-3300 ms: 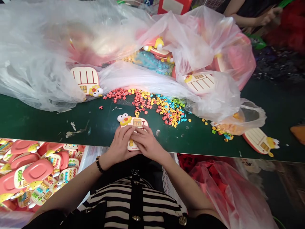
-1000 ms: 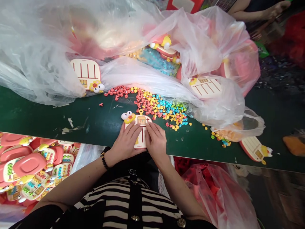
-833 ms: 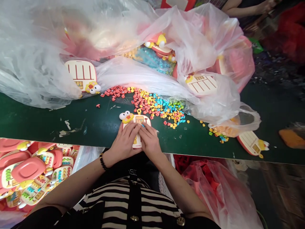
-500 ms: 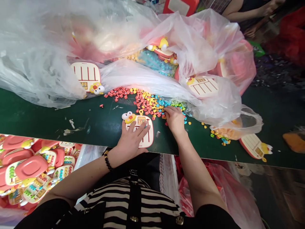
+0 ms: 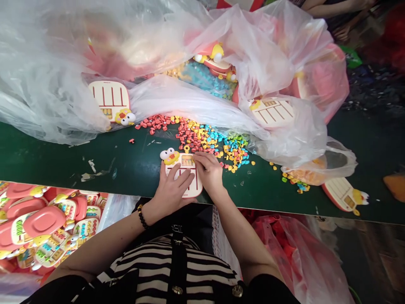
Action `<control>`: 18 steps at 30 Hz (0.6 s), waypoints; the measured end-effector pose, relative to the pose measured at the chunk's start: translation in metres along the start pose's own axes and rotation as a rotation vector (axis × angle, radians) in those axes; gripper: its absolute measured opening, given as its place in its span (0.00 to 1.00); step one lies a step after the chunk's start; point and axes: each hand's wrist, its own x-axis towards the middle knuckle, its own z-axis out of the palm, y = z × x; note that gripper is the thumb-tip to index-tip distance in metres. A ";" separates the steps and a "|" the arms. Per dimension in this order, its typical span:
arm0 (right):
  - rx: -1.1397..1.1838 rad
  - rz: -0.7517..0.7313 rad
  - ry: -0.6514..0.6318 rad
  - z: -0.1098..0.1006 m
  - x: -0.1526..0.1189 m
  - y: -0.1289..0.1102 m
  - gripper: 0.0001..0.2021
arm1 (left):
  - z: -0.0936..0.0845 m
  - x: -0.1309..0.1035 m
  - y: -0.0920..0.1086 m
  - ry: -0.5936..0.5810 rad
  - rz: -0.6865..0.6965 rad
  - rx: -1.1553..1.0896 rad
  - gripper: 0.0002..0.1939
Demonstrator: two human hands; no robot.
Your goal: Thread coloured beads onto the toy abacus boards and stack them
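Bin [image 5: 119, 211] heaped with toys [image 5: 44, 221]; plastic bag [image 5: 259, 63] has more. Toy board [image 5: 192, 189] on tabletop [image 5: 139, 169]: left hand [image 5: 172, 188] on it, fingers spread; right hand [image 5: 210, 171] fingers bunched at upper-right corner, grip contents hidden.

The left hand [image 5: 172, 185] partly hides the toy board [image 5: 192, 187]; a co-worker's arm [image 5: 329, 9] is cut off.

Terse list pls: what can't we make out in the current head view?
All in the head view:
Whatever the right hand may pinch: hidden by the hand itself.
Part of the toy board: covered by the left hand.
Marks on the loose pieces: too small.
Contents under the cloudy plastic: blurred.
Pile of toys: cut by left edge.
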 end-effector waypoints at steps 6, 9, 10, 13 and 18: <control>0.015 0.091 -0.035 0.000 -0.001 0.002 0.10 | 0.000 -0.001 0.001 0.002 0.004 -0.021 0.29; 0.054 0.098 -0.105 -0.006 0.005 0.003 0.09 | 0.001 -0.002 0.001 0.011 -0.004 -0.013 0.29; 0.058 0.079 -0.131 -0.008 0.007 0.003 0.10 | 0.001 -0.001 0.001 0.012 -0.004 -0.011 0.28; 0.049 0.020 -0.200 -0.013 0.010 0.005 0.12 | 0.000 -0.001 0.001 0.014 0.002 -0.011 0.28; 0.014 -0.083 -0.254 -0.014 0.007 0.007 0.13 | 0.001 -0.002 0.001 0.013 -0.005 -0.010 0.28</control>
